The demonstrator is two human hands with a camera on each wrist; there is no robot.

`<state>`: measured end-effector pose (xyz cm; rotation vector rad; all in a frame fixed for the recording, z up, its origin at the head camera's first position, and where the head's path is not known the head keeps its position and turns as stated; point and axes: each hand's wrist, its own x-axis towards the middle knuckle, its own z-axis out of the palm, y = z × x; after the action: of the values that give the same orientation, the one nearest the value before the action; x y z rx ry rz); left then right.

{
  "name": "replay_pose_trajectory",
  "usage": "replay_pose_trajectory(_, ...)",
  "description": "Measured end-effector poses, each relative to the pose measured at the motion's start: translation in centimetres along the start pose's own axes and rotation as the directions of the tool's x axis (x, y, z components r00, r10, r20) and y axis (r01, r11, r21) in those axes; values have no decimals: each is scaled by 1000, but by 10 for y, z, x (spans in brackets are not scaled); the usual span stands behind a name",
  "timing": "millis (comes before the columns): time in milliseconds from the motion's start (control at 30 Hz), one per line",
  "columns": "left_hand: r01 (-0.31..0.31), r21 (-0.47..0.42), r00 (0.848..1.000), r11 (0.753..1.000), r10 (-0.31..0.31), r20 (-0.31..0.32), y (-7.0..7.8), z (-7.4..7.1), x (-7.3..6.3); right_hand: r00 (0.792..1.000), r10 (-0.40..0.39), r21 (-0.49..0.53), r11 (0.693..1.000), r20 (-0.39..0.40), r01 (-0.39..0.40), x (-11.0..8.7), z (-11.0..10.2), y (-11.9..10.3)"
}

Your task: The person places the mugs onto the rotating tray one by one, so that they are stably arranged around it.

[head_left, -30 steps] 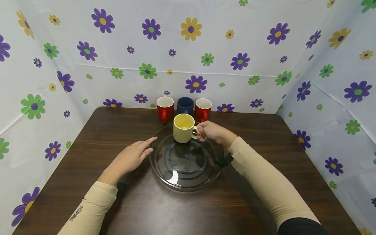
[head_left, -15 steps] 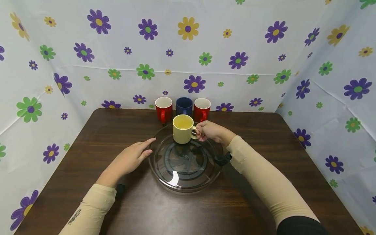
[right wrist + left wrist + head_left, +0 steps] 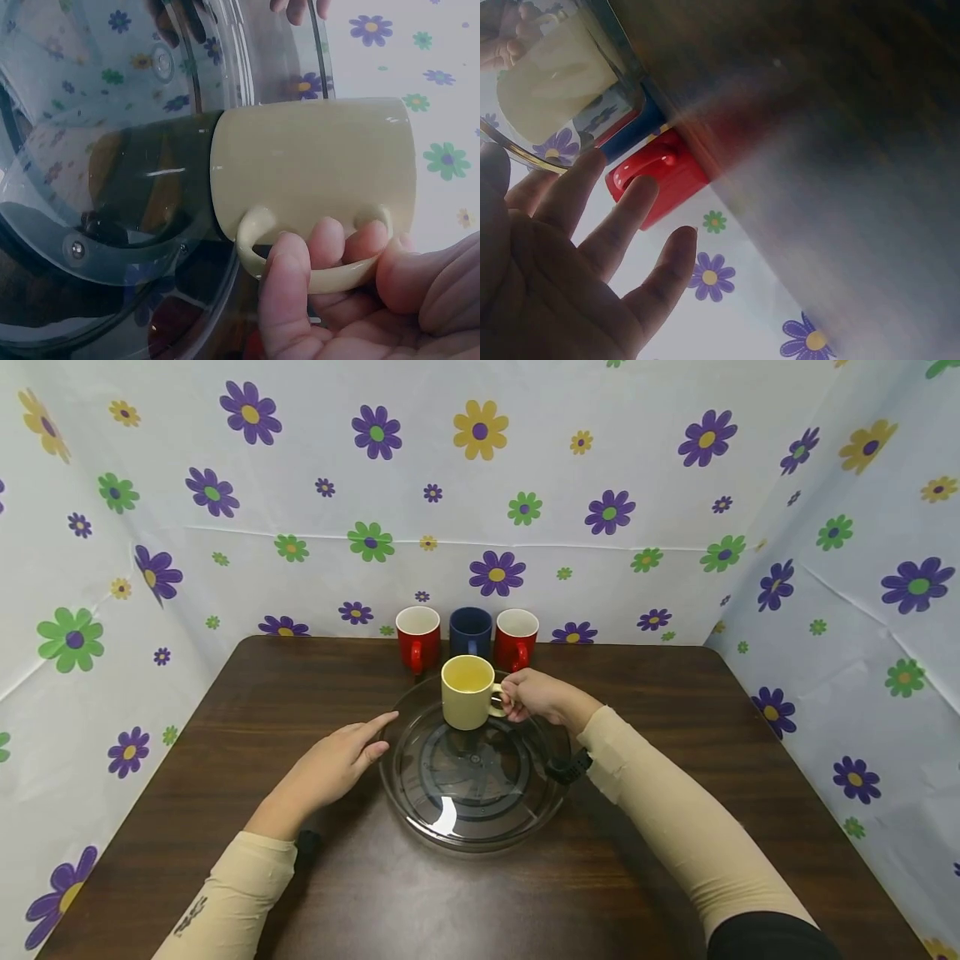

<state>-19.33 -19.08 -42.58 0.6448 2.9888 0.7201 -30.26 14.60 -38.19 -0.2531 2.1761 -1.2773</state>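
Note:
A pale yellow mug (image 3: 467,703) stands upright over the far part of a round, smoky see-through turntable (image 3: 480,822). My right hand (image 3: 543,696) grips its handle; in the right wrist view, the fingers pass through the handle loop (image 3: 345,279) and the mug's base is right at the turntable's surface. My left hand (image 3: 333,766) is at the turntable's left rim with its fingers stretched out and holding nothing. Spread fingers (image 3: 622,225) show in the left wrist view, near the rim.
Behind the turntable stand a red mug (image 3: 418,639), a blue mug (image 3: 471,631) and a second red mug (image 3: 516,639) in a row. They are close to the flower-patterned curtain (image 3: 630,577) at the back edge of the dark wooden table (image 3: 660,710).
The yellow mug has come very slightly lower and nearer in the head view, still in my right hand's grip. My left hand has stayed by the rim. The head view has shifted a little.

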Motion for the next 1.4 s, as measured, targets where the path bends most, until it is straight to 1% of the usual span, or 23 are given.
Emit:
replay_pose_trajectory(467,7,-11,1000,1000,-7,10,0,0,0,1000,23,15,1000,7,-23,-3,-7,-3)
replay_pose_trajectory(600,4,-15,1000,1000,-4,11,0,0,0,1000,15,19,1000,-2,-15,-1,-8,0)
replay_pose_trajectory(700,3,-19,1000,1000,-3,12,0,0,0,1000,8,12,1000,-4,-8,-1,-9,0)
replay_pose_trajectory(900,0,-16,1000,1000,0,10,-1,0,-1,1000,20,9,1000,-6,-20,-5,-9,-2)
replay_pose_trajectory(1000,0,-17,1000,1000,0,8,-1,0,-2,1000,16,-19,1000,-8,-16,-8,-11,-4)
replay_pose_trajectory(1067,1,-17,1000,1000,-1,8,-1,-1,-2,1000,12,-39,999,-20,-13,-11,-12,-5)
replay_pose_trajectory(1233,1,-21,1000,1000,-1,9,0,-1,-1,997,-9,-69,998,-81,3,-19,-20,-11)
replay_pose_trajectory(1400,-6,-18,1000,1000,6,7,1,0,1,987,-33,-57,998,-156,25,-27,-34,-17)
